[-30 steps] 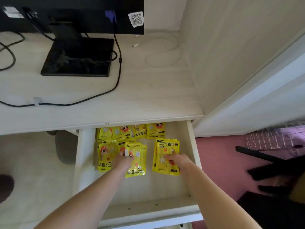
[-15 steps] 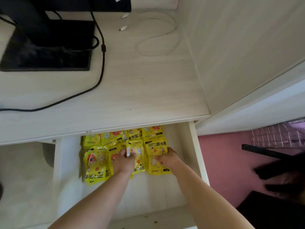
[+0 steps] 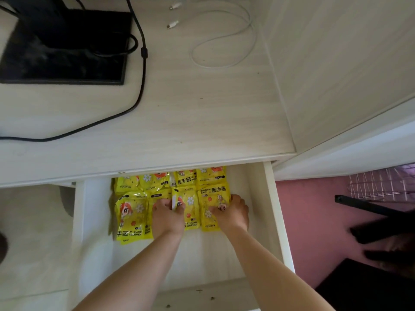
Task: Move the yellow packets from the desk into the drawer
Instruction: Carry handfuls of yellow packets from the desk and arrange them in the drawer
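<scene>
I am at a home study nook: a pale wood bench [image 3: 202, 113] carries a monitor stand [image 3: 62, 46], black cable [image 3: 134, 102] and white charging cable [image 3: 224, 41], beside pink flooring [image 3: 314, 221].

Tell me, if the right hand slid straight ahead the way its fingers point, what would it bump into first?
Probably the far row of yellow hand-warmer packets tucked under the desk edge. The right hand already rests on one packet, fingers pointing toward the drawer's back. Depth there is hard to judge.

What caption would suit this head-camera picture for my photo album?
Both hands, left and right, press yellow hand-warmer packets flat inside the open white wooden drawer.
</scene>
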